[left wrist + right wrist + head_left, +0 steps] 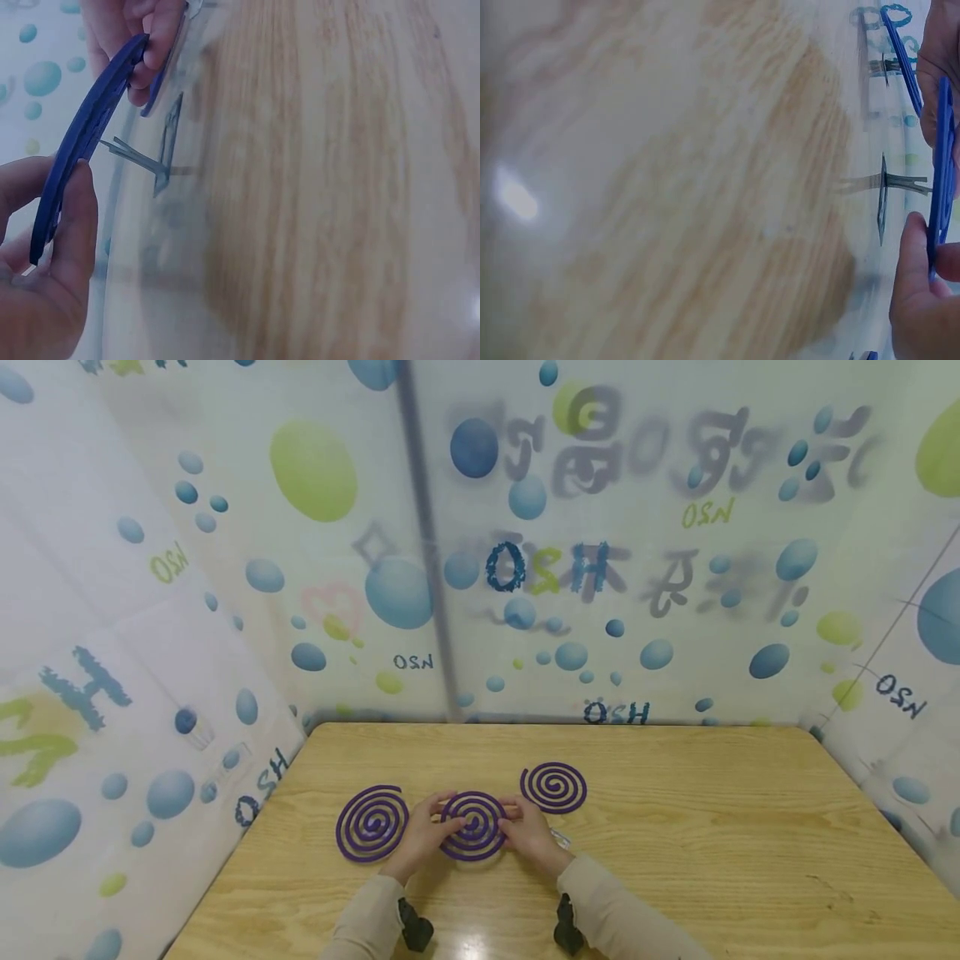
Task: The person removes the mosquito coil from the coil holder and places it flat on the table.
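Observation:
A purple mosquito coil (473, 846) is held between both hands at the middle of the table. My left hand (422, 839) pinches its left rim, the thumb lying over the face. On the opposite rim, my right hand (534, 833) grips with thumb and fingers. Seen edge-on in the left wrist view, the coil (71, 150) is off the tabletop. A thin metal stand (166, 150) with upright prongs is just beneath it, the prong tips close to the coil; contact is unclear. The right wrist view also shows this stand (883, 196) below the coil (939, 180).
Another purple coil (372, 802) is to the left of my left hand, and a third coil (554, 787) lies beyond my right hand. A small pale item (560, 838) shows partly behind the right wrist. The wooden table (720, 827) meets patterned curtains (660, 610) at its far edge.

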